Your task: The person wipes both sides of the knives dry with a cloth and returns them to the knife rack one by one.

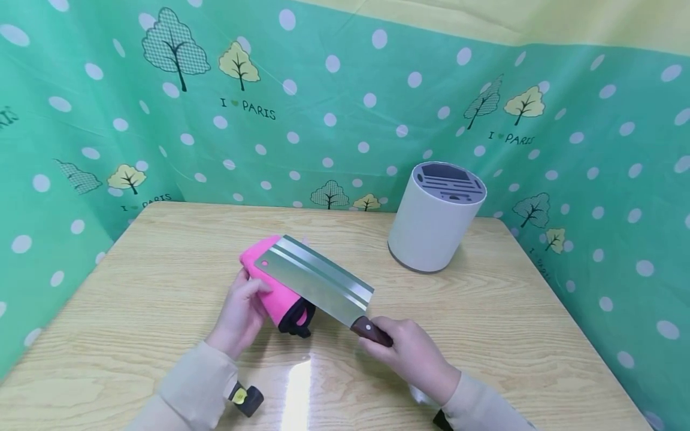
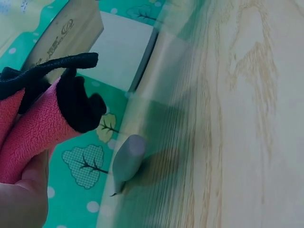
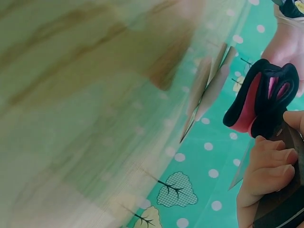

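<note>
My right hand (image 1: 408, 354) grips the dark wooden handle (image 1: 372, 331) of a cleaver. Its broad steel blade (image 1: 318, 276) points up and left, lying across the front of a bright pink cloth (image 1: 275, 293) with black edging. From the left side, my left hand (image 1: 244, 308) holds this folded cloth, thumb on its face. In the left wrist view the cloth's black-trimmed end (image 2: 78, 104) hangs loose, and the blade (image 2: 71, 35) behind it bears dark markings. In the right wrist view, my right fingers (image 3: 273, 166) curl round the handle near the cloth (image 3: 259, 99).
A white knife block (image 1: 433, 221) with a slotted grey top stands at the back right of the wooden table (image 1: 162, 269). Beyond the cloth lies a small grey-white object (image 2: 128, 159), its kind unclear. A green dotted curtain (image 1: 334, 120) borders the table's back and sides.
</note>
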Tool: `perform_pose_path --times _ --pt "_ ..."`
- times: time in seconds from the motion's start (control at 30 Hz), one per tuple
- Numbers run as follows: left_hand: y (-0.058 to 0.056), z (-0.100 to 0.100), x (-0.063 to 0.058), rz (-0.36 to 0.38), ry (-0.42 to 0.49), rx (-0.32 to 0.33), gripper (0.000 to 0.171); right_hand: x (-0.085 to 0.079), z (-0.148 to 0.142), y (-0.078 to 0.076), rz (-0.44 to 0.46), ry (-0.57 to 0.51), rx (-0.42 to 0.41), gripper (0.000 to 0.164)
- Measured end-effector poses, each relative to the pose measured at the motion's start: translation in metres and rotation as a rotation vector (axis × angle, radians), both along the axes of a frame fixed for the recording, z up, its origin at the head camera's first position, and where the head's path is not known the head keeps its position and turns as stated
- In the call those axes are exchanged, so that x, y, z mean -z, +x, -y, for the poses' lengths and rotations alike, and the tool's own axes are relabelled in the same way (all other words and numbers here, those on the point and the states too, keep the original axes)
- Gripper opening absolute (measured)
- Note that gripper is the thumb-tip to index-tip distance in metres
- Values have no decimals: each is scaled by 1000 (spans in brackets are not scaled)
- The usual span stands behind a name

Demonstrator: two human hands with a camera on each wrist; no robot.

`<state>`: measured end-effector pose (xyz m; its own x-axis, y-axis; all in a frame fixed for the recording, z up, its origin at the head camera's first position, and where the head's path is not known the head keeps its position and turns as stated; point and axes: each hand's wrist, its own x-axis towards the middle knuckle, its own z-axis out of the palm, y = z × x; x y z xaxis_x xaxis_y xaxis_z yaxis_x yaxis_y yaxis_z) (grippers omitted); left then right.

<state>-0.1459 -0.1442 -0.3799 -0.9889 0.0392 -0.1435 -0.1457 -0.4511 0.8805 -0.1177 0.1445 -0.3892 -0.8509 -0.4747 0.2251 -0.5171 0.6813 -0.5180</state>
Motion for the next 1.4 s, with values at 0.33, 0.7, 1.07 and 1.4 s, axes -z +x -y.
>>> perform_pose_path --times 0.33,0.7,1.07,1.4 --pt "0 -7 1 -23 -18 51 79 -2 5 -1 -10 -34 -14 21" --pt "6 -18 4 -17 -27 70 74 1 8 -2 -12 -29 -5 23" --pt "9 -27 8 -17 -44 64 77 3 14 -3 -30 -41 -10 24" --pt "14 -32 10 -14 -59 83 90 2 20 -4 -24 -59 -12 26"
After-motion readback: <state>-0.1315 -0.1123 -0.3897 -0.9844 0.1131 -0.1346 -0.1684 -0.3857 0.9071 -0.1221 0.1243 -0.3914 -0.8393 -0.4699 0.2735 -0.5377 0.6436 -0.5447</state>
